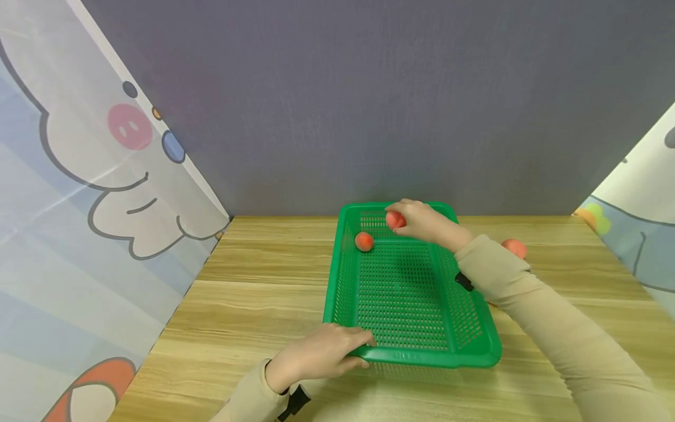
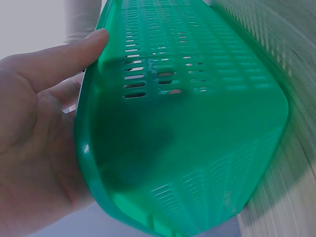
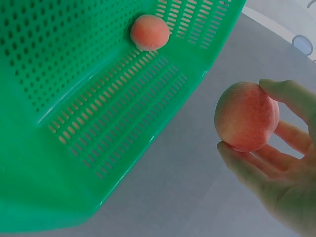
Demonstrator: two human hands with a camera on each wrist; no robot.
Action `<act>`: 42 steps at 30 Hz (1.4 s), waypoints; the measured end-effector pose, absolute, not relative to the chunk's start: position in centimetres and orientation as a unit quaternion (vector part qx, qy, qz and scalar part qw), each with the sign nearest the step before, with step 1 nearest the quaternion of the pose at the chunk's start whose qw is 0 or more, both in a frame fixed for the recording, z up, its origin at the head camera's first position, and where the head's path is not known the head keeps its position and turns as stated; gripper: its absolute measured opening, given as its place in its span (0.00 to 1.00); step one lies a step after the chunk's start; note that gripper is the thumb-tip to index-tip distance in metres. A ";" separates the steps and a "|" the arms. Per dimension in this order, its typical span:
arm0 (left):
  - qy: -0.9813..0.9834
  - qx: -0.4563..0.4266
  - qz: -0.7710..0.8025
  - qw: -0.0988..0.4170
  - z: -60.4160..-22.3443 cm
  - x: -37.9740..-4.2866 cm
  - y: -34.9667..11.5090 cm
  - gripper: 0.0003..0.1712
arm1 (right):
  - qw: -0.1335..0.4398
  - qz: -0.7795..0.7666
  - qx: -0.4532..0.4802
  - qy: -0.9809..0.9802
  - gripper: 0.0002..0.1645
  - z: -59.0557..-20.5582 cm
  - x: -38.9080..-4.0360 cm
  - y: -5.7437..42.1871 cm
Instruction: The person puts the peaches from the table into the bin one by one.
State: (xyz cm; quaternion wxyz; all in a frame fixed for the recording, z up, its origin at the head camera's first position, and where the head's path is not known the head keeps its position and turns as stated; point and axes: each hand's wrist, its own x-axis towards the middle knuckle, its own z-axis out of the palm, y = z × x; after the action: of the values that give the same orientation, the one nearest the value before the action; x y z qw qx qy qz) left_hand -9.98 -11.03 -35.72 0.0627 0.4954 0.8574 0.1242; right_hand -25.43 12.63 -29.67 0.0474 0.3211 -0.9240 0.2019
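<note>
Peach (image 1: 395, 220): I see it pinched in my right hand (image 1: 422, 224), above the back edge of the basket (image 1: 416, 356).
Basket: my left hand (image 1: 324, 350) grips its front rim.
Second peach (image 1: 364, 241): basket's back left corner.
Third peach (image 1: 514, 248): bench (image 1: 263, 281), beyond basket's right edge.

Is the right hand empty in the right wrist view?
No, the right hand holds a peach in its fingers.

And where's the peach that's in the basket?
In the head view, that peach lies in the far left corner of the green basket, to the left of the held peach in the right hand.
</note>
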 end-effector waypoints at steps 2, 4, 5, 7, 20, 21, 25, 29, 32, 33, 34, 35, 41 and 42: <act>0.857 0.496 0.125 0.062 -35.8 -10.0 -11.0 0.13 | 0.041 0.202 0.318 -0.925 0.23 -29.8 -25.5 12.2; 0.856 0.498 0.126 0.061 -35.8 -10.0 -11.0 0.13 | 0.036 0.202 0.314 -0.927 0.23 -29.9 -25.5 11.8; 0.856 0.498 0.126 0.061 -35.8 -10.0 -11.0 0.13 | 0.033 0.205 0.312 -0.927 0.24 -29.9 -25.5 11.6; 0.855 0.499 0.128 0.061 -35.8 -10.1 -11.0 0.13 | 0.030 0.205 0.312 -0.927 0.23 -30.1 -25.6 11.2; 0.855 0.499 0.126 0.059 -35.7 -10.0 -11.0 0.13 | 0.000 0.214 0.321 -0.923 0.24 -31.4 -26.3 8.9; 0.855 0.500 0.126 0.057 -35.7 -10.0 -11.0 0.13 | 0.000 0.212 0.324 -0.922 0.24 -31.6 -26.4 8.8; 0.855 0.500 0.125 0.056 -35.7 -10.0 -11.0 0.12 | -0.004 0.210 0.329 -0.921 0.24 -32.3 -26.7 8.4; 0.854 0.500 0.128 0.062 -35.6 -10.0 -11.0 0.12 | -0.020 0.214 0.318 -0.923 0.25 -32.7 -26.8 8.1; 0.852 0.503 0.133 0.062 -35.7 -10.0 -11.0 0.13 | -0.030 0.220 0.312 -0.924 0.26 -32.9 -26.9 8.0; 0.851 0.505 0.134 0.059 -35.7 -10.1 -11.0 0.13 | -0.031 0.221 0.312 -0.924 0.26 -33.0 -26.9 7.9; 0.850 0.507 0.134 0.056 -35.7 -10.1 -11.0 0.13 | -0.033 0.223 0.312 -0.923 0.26 -33.2 -26.9 7.9; 0.849 0.508 0.134 0.053 -35.8 -10.1 -11.1 0.13 | -0.033 0.224 0.313 -0.922 0.26 -33.3 -27.0 7.8; 0.847 0.513 0.131 0.038 -36.0 -10.2 -11.1 0.13 | -0.022 0.220 0.329 -0.918 0.22 -34.4 -27.2 7.4; 0.847 0.513 0.132 0.038 -36.0 -10.2 -11.1 0.13 | -0.021 0.221 0.331 -0.917 0.21 -34.7 -27.2 7.4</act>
State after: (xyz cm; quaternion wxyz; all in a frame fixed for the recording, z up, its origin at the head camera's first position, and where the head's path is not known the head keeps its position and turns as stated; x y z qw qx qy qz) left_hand -10.17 -11.11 -36.04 0.0381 0.5130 0.8474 0.1316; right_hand -27.21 7.37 -34.67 -0.0213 0.3306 -0.9174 0.2207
